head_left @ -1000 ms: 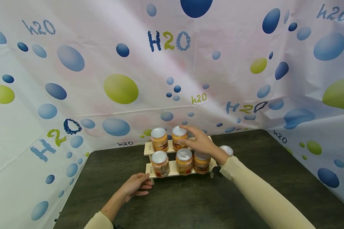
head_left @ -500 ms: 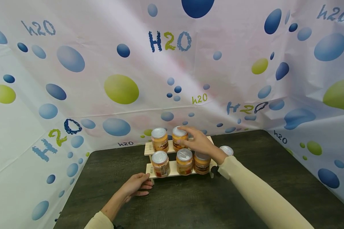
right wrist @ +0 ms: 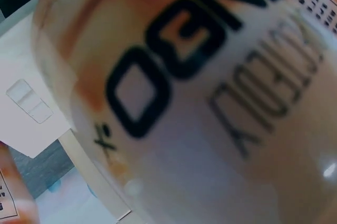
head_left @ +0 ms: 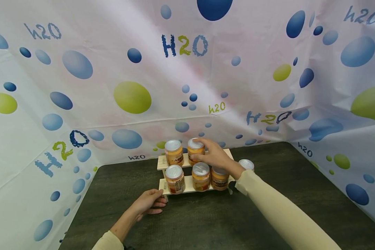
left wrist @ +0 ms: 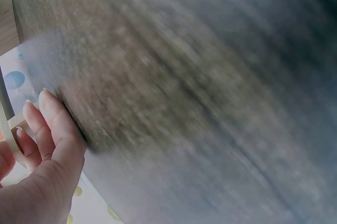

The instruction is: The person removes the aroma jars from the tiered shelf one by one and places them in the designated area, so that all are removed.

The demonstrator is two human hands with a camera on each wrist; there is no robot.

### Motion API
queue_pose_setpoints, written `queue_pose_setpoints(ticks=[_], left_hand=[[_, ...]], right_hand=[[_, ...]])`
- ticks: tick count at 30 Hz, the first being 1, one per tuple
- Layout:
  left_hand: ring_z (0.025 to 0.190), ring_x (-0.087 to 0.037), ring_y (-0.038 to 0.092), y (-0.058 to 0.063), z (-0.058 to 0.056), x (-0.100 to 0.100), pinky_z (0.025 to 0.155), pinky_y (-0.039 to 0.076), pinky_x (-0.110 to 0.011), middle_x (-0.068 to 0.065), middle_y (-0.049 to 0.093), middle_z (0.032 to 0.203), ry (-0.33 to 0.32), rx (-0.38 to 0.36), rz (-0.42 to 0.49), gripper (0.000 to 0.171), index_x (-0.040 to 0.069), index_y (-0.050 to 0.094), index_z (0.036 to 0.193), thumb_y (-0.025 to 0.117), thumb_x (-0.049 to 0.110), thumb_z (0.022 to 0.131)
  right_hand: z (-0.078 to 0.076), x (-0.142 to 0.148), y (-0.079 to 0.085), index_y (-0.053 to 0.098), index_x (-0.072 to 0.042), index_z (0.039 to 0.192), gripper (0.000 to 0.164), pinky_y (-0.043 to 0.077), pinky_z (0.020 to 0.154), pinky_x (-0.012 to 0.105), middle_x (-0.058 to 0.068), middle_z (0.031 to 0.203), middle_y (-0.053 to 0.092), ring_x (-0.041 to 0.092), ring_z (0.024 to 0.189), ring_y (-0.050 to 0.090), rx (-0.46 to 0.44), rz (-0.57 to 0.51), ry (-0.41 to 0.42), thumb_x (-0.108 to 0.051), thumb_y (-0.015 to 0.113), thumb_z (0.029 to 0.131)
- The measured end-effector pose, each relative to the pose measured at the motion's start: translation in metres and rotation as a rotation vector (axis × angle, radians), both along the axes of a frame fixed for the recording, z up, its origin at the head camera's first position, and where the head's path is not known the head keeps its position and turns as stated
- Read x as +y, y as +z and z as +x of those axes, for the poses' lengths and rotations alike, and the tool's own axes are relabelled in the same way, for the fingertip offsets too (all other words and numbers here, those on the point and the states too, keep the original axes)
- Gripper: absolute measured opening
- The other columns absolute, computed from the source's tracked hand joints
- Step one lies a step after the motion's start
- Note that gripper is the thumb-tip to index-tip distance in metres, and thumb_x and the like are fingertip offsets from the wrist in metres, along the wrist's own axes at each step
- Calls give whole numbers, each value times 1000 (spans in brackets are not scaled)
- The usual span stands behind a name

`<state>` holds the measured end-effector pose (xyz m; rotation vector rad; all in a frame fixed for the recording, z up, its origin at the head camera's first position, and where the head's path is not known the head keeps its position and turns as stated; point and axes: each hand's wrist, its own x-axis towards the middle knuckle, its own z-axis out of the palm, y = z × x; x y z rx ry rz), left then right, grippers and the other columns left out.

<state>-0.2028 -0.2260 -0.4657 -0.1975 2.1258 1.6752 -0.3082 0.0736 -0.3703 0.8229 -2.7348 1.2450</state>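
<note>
A two-tier pale wooden rack (head_left: pixel 190 184) stands on the dark table. My left hand (head_left: pixel 148 202) holds the left end of its lower shelf, thumb on top and fingers below; the left wrist view shows these fingers (left wrist: pixel 55 124) at the wood. Two fruit jars with orange contents and silver lids stand on the upper shelf. My right hand (head_left: pixel 215 154) grips the right one (head_left: pixel 195 147), fingers by the lid and thumb across its front. The other upper jar (head_left: pixel 174 152) stands to its left. A printed jar (right wrist: pixel 210 87) fills the right wrist view, where no fingers show.
The lower shelf bears a left jar (head_left: pixel 175 180), a middle jar (head_left: pixel 201 177) and a right jar (head_left: pixel 219 180), the last partly under my right wrist. Another silver-lidded jar (head_left: pixel 247 163) shows behind that wrist. A patterned sheet (head_left: pixel 131 97) hangs around the table.
My right thumb has moved slightly left and down across the front of the upper right jar, and the hand has closed in on it. The left hand and the jars stay put.
</note>
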Motion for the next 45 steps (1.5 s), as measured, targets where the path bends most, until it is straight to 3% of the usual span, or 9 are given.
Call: queue_pose_setpoints(ticks=[22,38,45], left_hand=[[92,-18,66,-1,0,0,79,61,-37,-6,65,100,9,-3,0,40,3,57,111,46,40,107],[91,-18,67,-1,0,1,79,61,-37,-7,65,100,9,0,4,39,2,58,111,46,39,107],[92,-18,67,0,0,1,79,61,-37,-7,65,100,12,-8,3,39,2,57,112,46,39,107]], right_hand=[[-2,-2,-3,44,-20,148,64,53,95,52,14,143,51,32,121,58,64,51,10,-42,70,94],[-3,3,0,44,-23,151,67,52,97,53,11,148,49,31,126,56,39,8,18,-39,73,93],[-4,10,10,43,-28,151,68,53,91,49,9,144,52,29,119,60,5,-3,-23,-41,73,92]])
